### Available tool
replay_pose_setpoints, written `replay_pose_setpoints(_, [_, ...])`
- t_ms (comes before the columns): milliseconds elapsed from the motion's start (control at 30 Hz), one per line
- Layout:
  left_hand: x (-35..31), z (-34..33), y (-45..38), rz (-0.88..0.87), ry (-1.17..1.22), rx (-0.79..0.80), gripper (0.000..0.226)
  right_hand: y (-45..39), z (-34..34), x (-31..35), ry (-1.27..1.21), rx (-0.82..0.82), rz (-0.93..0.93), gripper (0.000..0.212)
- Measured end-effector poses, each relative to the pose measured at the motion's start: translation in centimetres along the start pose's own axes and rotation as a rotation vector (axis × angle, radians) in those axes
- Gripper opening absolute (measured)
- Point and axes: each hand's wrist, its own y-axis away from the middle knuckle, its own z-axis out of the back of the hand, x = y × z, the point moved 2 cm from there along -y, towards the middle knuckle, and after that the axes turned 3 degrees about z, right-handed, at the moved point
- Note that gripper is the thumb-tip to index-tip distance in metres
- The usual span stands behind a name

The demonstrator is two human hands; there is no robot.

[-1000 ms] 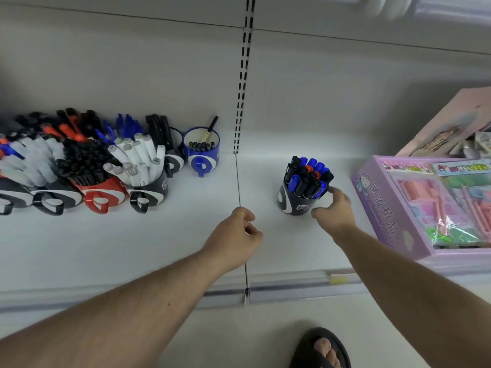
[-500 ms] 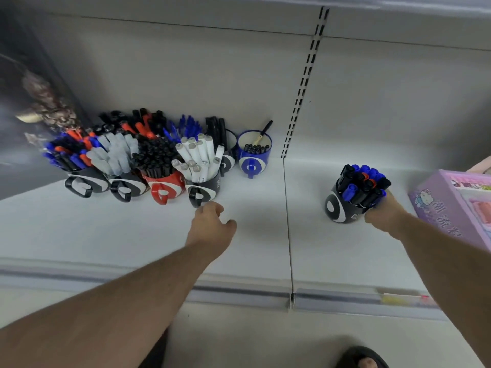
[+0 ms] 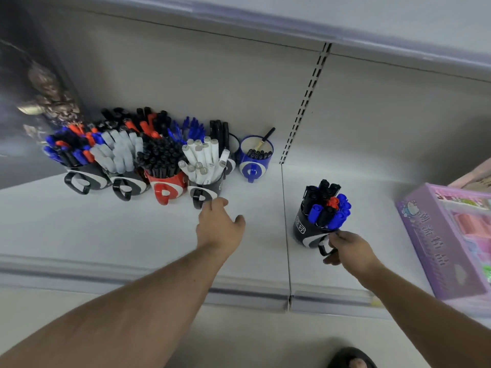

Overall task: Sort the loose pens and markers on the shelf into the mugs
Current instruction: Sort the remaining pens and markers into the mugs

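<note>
1. Head view looks down on a white shelf (image 3: 132,235) holding a row of mugs at the back left.
2. From left, the row has two black mugs, a red mug (image 3: 167,187), a black mug of white markers (image 3: 206,187) and a blue mug (image 3: 253,166), all packed with pens.
3. A separate black mug (image 3: 305,231) of blue, black and red markers (image 3: 328,208) stands right of the shelf seam, well apart from the row.
4. The right hand (image 3: 348,248) pinches this mug's handle with curled fingers.
5. The left hand (image 3: 219,227) hovers just in front of the mug of white markers, fingers loosely bent, holding nothing.
6. A purple box (image 3: 435,240) sits at the right edge.
</note>
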Motion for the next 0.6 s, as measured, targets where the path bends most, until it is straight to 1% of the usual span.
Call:
replay_pose_setpoints(100, [1.1,2.4,-1.3,0.042,-0.008,-0.167,0.05,2.1,-3.0,1.9,-0.112,-0.019,0.006,0.027])
replay_pose_setpoints(200, [2.1,3.6,-2.9,0.068,0.01,-0.211,0.056,2.4,-6.8,3.9,-0.202,0.001,0.05,0.027])
replay_pose_setpoints(300, [2.7,4.1,-4.7,0.113,0.098,-0.212,0.052,1.7,-10.5,6.3,-0.271,0.01,0.106,0.022])
replay_pose_setpoints(400, [3.1,4.2,-6.2,0.138,0.125,-0.154,0.051,0.5,-13.5,8.1,-0.294,0.021,0.137,0.022])
replay_pose_setpoints(600, [3.8,3.6,-7.4,0.155,0.146,-0.092,0.046,-2.0,-17.0,9.7,-0.284,0.008,0.106,0.024])
